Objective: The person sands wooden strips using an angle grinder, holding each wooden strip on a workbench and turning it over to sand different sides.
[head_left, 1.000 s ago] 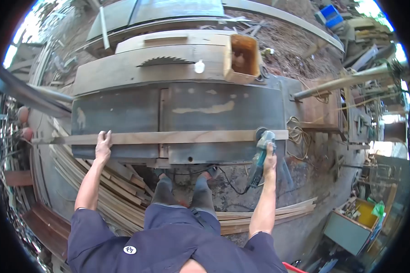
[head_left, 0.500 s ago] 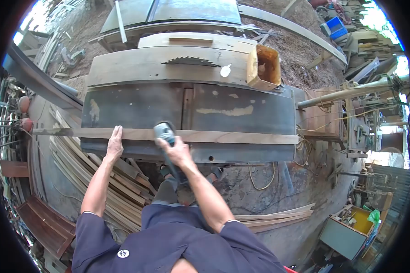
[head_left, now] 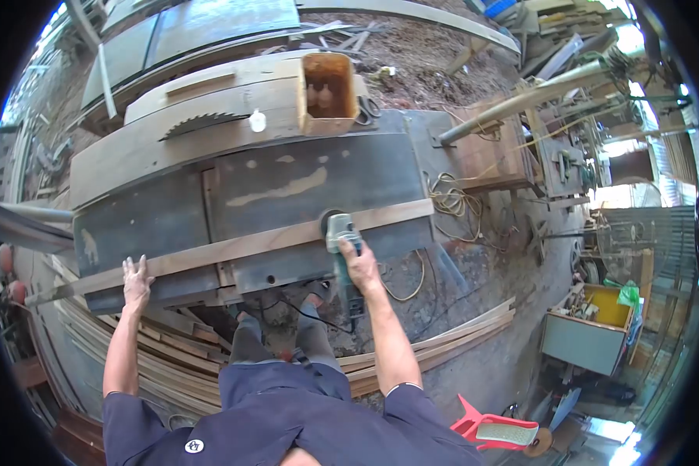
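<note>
A long, narrow wooden strip (head_left: 264, 241) lies across the dark metal tabletop (head_left: 373, 167), its left end jutting past the table. My right hand (head_left: 363, 269) is wrapped round a greenish angle grinder (head_left: 340, 230), whose round disc is over the strip towards its right end. The grinder's rear body hangs down past the table's front edge. At the strip's left part, my left hand (head_left: 137, 286) rests with fingers spread, touching the wood and holding nothing. The disc's underside is hidden.
Behind the strip, a toothed saw blade (head_left: 202, 124) stands up through a board beside an open yellowish container (head_left: 328, 124). Wooden strips (head_left: 443, 342) lie on the floor near my feet. A coiled cable (head_left: 462, 203) hangs at the right. A red chair (head_left: 493, 431) stands at lower right.
My right hand has moved the grinder rightward along the strip. My left hand stays on the strip's left part, its fingers more spread. The camera view has turned and shifted right.
</note>
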Available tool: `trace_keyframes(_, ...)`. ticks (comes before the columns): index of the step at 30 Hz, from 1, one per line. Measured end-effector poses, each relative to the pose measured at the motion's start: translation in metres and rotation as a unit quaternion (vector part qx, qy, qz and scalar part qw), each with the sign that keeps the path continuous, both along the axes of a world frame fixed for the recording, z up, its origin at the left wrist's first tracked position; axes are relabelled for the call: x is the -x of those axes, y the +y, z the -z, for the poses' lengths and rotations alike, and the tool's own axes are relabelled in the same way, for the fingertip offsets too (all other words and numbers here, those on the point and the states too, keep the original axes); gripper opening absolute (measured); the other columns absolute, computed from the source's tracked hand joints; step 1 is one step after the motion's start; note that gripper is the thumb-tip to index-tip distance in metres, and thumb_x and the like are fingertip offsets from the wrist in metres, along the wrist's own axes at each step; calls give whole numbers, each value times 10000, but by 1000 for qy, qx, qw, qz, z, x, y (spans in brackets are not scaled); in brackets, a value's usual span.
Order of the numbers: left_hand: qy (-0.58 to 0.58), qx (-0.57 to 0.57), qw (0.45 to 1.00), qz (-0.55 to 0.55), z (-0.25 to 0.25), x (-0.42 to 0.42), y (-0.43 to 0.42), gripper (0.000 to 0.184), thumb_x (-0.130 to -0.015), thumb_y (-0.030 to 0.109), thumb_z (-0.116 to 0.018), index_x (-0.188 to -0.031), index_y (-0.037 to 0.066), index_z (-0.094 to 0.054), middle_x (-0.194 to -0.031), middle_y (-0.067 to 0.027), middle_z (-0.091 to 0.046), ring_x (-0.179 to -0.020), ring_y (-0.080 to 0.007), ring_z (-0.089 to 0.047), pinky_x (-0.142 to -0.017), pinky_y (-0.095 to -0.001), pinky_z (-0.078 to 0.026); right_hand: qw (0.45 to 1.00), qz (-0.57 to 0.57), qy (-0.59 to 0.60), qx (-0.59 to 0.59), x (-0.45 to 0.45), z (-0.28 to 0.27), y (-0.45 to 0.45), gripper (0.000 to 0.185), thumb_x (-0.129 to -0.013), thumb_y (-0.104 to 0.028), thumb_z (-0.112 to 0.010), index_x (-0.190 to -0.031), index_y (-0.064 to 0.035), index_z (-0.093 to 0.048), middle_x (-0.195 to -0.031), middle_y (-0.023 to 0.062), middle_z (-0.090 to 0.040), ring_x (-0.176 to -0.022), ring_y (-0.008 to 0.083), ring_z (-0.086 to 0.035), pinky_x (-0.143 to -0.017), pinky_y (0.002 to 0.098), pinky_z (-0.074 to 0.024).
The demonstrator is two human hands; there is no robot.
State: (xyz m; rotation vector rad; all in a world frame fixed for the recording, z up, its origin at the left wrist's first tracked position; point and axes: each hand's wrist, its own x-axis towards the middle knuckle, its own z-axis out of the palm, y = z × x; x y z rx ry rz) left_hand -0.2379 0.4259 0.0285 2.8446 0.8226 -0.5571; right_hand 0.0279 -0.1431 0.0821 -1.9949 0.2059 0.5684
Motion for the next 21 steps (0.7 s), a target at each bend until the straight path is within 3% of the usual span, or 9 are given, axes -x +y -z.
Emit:
trace_keyframes(4, 11, -2, 1000, 4, 5, 0, 4, 779, -887, 114, -733, -1570, 132, -361, -1594, -353, -254, -1500, -500, -229, -1232, -476, -280, 988, 132, 44, -74, -52, 7, -101, 719, -885, -680, -660, -1127, -2, -673, -865, 86, -679, -717, 173, -639, -659, 320, -528)
trace_keyframes(6, 12, -13, 1000, 13, 13, 4, 10, 782, -886, 109, -733, -1572, 132, -359, -1596, -355, -245, -1500, -503, -224, -1232, -477, -278, 978, 180, 19, -108, -79, 11, -135, 705, -886, -712, -636, -1000, -16, -662, -727, 62, -635, -570, 171, -628, -529, 322, -523)
trace_keyframes(10, 0, 3, 1000, -15, 13, 3, 8, 796, -876, 94, -738, -1575, 132, -359, -1611, -336, -235, -1515, -478, -208, -1239, -458, -266, 961, 243, 32, -125, -121, 13, -181, 786, -847, -797, -594, -967, -24, -666, -703, 76, -645, -567, 209, -657, -548, 333, -561)
trace_keyframes(14, -12, -1, 1000, -13, 16, 6, 10, 792, -873, 79, -735, -1573, 130, -367, -1620, -322, -229, -1521, -460, -208, -1239, -445, -265, 961, 242, 35, -132, -114, 11, -176, 761, -860, -782, -596, -971, -32, -667, -699, 67, -643, -555, 205, -649, -543, 344, -565)
trace_keyframes(16, -17, 5, 1000, 3, 20, 7, 14, 828, -871, 84, -738, -1585, 94, -318, -1590, -365, -247, -1499, -497, -229, -1250, -464, -243, 975, 194, 50, -94, -94, 14, -151, 859, -835, -795, -617, -1022, 42, -672, -800, 136, -692, -690, 238, -692, -634, 362, -559)
trace_keyframes(18, -18, 5, 1000, 1, 20, 6, 12, 831, -864, 75, -743, -1583, 94, -325, -1592, -361, -249, -1499, -493, -232, -1250, -461, -243, 994, 107, -9, 25, -70, 56, -122, 922, -833, -792, -617, -1169, 66, -648, -1017, 224, -720, -944, 312, -709, -836, 418, -554)
trace_keyframes(19, -20, 3, 1000, -3, 18, 7, 13, 834, -858, 67, -747, -1581, 94, -331, -1594, -357, -251, -1500, -489, -234, -1250, -457, -243, 999, 41, -11, 5, -56, 39, -87, 757, -904, -681, -630, -1202, 15, -656, -942, 124, -710, -841, 229, -699, -714, 340, -549)
trace_keyframes(20, -21, 0, 1000, -4, 14, 6, 13, 834, -858, 67, -747, -1581, 94, -331, -1594, -357, -251, -1500, -489, -234, -1250, -457, -243, 998, -26, -7, 54, -46, 2, -49, 792, -878, -680, -645, -1254, 17, -638, -1081, 209, -718, -1016, 307, -697, -867, 393, -547)
trace_keyframes(21, -9, 2, 1000, -12, 11, 4, 12, 819, -860, 73, -748, -1576, 117, -354, -1607, -336, -245, -1512, -469, -224, -1246, -445, -251, 996, -83, 35, 9, -37, -19, -17, 851, -847, -696, -653, -1305, 21, -609, -1190, 279, -685, -1163, 367, -654, -989, 437, -502)
